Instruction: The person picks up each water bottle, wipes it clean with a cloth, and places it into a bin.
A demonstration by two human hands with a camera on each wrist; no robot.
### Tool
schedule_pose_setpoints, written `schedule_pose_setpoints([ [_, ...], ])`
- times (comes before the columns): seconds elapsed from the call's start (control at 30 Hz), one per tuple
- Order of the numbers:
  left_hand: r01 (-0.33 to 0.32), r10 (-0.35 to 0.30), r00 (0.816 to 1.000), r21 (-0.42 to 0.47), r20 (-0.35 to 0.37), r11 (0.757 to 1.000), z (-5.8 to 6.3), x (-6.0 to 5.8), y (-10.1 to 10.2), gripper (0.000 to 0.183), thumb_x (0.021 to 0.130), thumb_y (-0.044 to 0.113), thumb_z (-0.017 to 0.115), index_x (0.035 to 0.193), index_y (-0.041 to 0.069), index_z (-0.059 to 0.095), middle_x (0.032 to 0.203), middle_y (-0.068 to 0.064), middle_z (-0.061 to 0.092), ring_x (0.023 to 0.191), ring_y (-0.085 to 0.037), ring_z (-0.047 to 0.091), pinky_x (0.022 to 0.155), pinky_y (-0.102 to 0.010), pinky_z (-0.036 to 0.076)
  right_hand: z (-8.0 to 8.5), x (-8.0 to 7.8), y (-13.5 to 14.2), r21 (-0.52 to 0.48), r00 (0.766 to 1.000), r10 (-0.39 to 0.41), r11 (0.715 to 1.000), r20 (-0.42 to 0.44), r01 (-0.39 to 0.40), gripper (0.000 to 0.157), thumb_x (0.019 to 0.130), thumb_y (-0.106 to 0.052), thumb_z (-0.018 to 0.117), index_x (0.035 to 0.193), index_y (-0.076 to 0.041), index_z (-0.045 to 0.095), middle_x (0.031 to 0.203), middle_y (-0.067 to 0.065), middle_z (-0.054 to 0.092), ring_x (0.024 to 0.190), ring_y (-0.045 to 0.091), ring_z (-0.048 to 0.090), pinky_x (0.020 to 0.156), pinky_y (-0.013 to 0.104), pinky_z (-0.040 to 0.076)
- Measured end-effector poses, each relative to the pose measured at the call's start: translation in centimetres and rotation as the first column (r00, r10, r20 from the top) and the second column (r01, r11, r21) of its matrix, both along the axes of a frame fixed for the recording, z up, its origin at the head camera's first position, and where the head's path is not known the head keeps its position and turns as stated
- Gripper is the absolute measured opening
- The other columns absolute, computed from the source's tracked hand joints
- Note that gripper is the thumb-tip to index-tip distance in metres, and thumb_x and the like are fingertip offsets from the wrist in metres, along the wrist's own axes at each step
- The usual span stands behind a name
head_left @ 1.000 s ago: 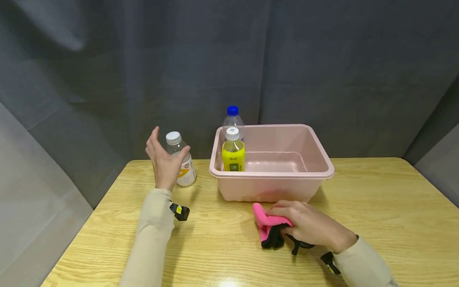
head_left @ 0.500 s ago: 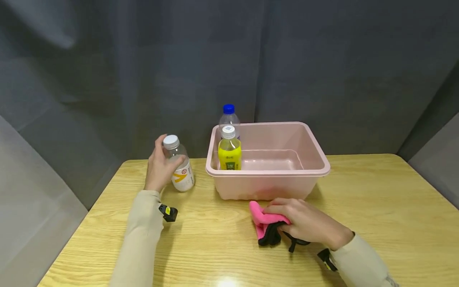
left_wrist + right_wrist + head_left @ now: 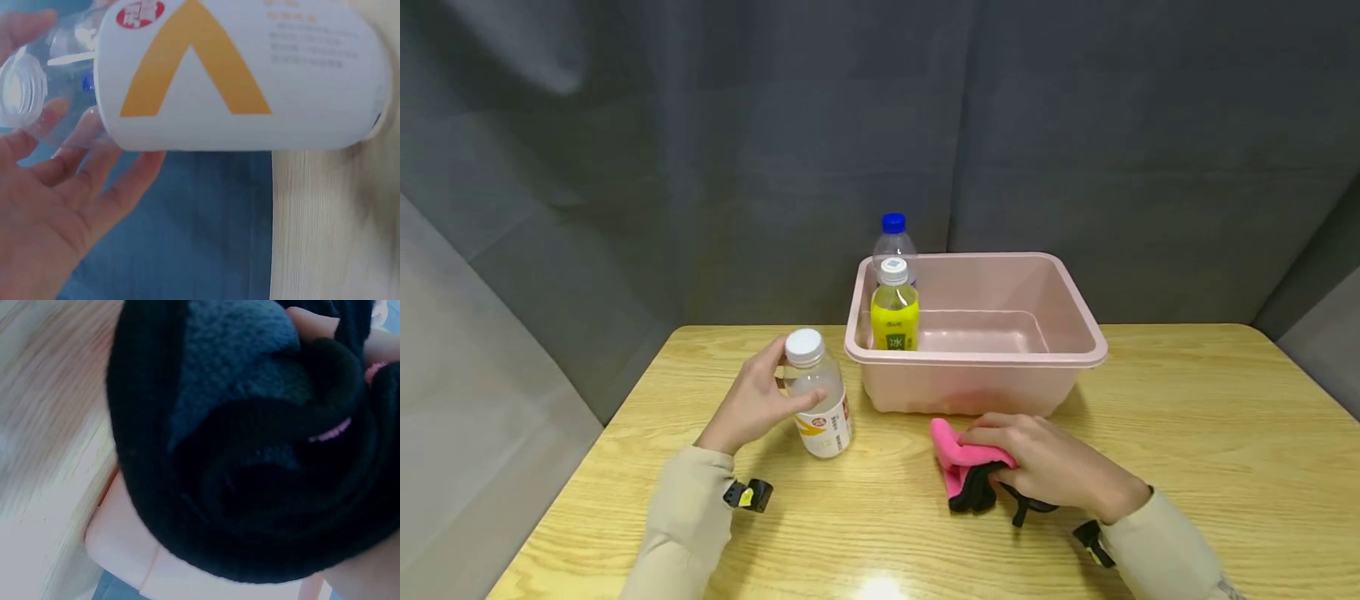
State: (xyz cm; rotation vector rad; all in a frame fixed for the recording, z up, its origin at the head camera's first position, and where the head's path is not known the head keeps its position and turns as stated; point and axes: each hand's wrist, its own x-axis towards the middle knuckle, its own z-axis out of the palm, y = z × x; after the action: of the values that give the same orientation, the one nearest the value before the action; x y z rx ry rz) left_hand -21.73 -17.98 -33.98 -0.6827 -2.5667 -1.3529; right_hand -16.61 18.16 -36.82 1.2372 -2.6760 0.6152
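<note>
My left hand (image 3: 756,406) grips a clear plastic bottle (image 3: 825,429) from its left side, thumb across the front and fingers behind. The bottle has a white cap and tilts a little. Close up in the left wrist view, its white label (image 3: 300,87) shows an orange mark, and several fingers lie along the clear shoulder. In front of the pink tub, my right hand (image 3: 1048,458) holds a bunched pink fabric piece (image 3: 962,454) with black trim. A dark fuzzy lining (image 3: 234,350) fills the right wrist view. Part of the fabric is hidden under the palm.
The pink plastic tub (image 3: 977,358) stands at the back of the wooden table (image 3: 1187,467). At its left end are a yellow-labelled bottle (image 3: 895,321) with a white cap and a blue-capped clear bottle (image 3: 894,242). A dark curtain (image 3: 775,167) hangs behind.
My left hand has closed round the white-capped bottle and brought it nearer and to the right, from the table's back left. The right hand stays on the pink fabric.
</note>
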Motion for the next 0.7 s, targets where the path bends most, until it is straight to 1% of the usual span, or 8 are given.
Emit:
schedule_pose_setpoints([
  [0.07, 0.063, -0.063, 0.998, 0.004, -0.001, 0.998, -0.1, 0.8, 0.5, 0.057, 0.082, 0.006, 0.083, 0.131, -0.002, 0.055, 0.122, -0.016, 0.064, 0.110, -0.031, 0.062, 0.085, -0.045, 0.057, 0.0, 0.0, 0.0, 0.004, 1.000, -0.003, 1.000, 0.004, 0.003, 0.049, 0.076, 0.011, 0.075, 0.118, -0.015, 0.074, 0.113, -0.004, 0.068, 0.102, 0.018, 0.066, 0.086, 0.043, 0.057],
  [0.13, 0.109, -0.109, 0.994, 0.004, 0.000, 0.994, -0.1, 1.5, 0.9, 0.057, 0.081, 0.005, 0.083, 0.130, -0.001, 0.056, 0.121, -0.013, 0.065, 0.109, -0.029, 0.062, 0.085, -0.044, 0.057, -0.1, 0.0, 0.0, 0.006, 1.000, -0.005, 1.000, 0.005, 0.004, 0.049, 0.076, 0.010, 0.076, 0.118, -0.015, 0.074, 0.113, -0.004, 0.068, 0.102, 0.018, 0.066, 0.086, 0.043, 0.057],
  [0.23, 0.152, -0.152, 0.988, 0.010, 0.007, 0.988, 0.0, 2.3, 1.3, 0.058, 0.080, 0.005, 0.083, 0.130, 0.000, 0.056, 0.121, -0.011, 0.065, 0.110, -0.027, 0.061, 0.087, -0.042, 0.057, -0.1, 0.0, 0.1, 0.011, 1.000, -0.008, 1.000, 0.008, 0.008, 0.050, 0.075, 0.010, 0.077, 0.119, -0.014, 0.074, 0.113, -0.004, 0.067, 0.101, 0.019, 0.066, 0.085, 0.044, 0.057],
  [0.37, 0.211, -0.211, 0.976, 0.014, 0.045, 0.977, 0.1, 3.1, 1.6, 0.061, 0.081, 0.006, 0.084, 0.133, 0.000, 0.054, 0.122, -0.010, 0.064, 0.112, -0.026, 0.061, 0.088, -0.039, 0.057, -0.2, 0.1, 0.2, 0.015, 1.000, -0.015, 1.000, 0.004, 0.015, 0.048, 0.077, 0.009, 0.077, 0.119, -0.014, 0.074, 0.112, -0.004, 0.067, 0.101, 0.019, 0.066, 0.086, 0.044, 0.057],
  [0.47, 0.270, -0.270, 0.960, 0.016, 0.075, 0.963, 0.4, 3.5, 1.8, 0.062, 0.081, 0.008, 0.084, 0.134, 0.000, 0.053, 0.123, -0.010, 0.064, 0.113, -0.027, 0.060, 0.090, -0.039, 0.057, -0.2, 0.1, 0.2, 0.006, 1.000, -0.007, 1.000, -0.012, 0.007, 0.049, 0.076, 0.009, 0.077, 0.118, -0.014, 0.074, 0.112, -0.003, 0.067, 0.101, 0.019, 0.066, 0.085, 0.044, 0.057],
  [0.6, 0.346, -0.347, 0.930, 0.034, 0.124, 0.938, 0.8, 3.7, 1.8, 0.063, 0.082, 0.009, 0.085, 0.135, 0.002, 0.053, 0.126, -0.010, 0.061, 0.115, -0.028, 0.059, 0.092, -0.043, 0.056, -0.2, -0.3, -0.1, -0.019, 0.998, 0.010, 1.000, -0.066, -0.011, 0.054, 0.071, 0.013, 0.075, 0.119, -0.012, 0.074, 0.112, -0.002, 0.068, 0.100, 0.019, 0.066, 0.085, 0.044, 0.057],
  [0.7, 0.361, -0.364, 0.916, 0.045, 0.171, 0.931, 1.0, 3.7, 1.6, 0.065, 0.082, 0.010, 0.086, 0.138, 0.003, 0.053, 0.130, -0.010, 0.059, 0.118, -0.030, 0.057, 0.091, -0.045, 0.056, 0.3, -0.5, -0.3, -0.072, 0.991, 0.023, 0.997, -0.131, -0.032, 0.056, 0.068, 0.016, 0.072, 0.119, -0.010, 0.074, 0.114, 0.000, 0.068, 0.100, 0.020, 0.067, 0.084, 0.043, 0.058],
])
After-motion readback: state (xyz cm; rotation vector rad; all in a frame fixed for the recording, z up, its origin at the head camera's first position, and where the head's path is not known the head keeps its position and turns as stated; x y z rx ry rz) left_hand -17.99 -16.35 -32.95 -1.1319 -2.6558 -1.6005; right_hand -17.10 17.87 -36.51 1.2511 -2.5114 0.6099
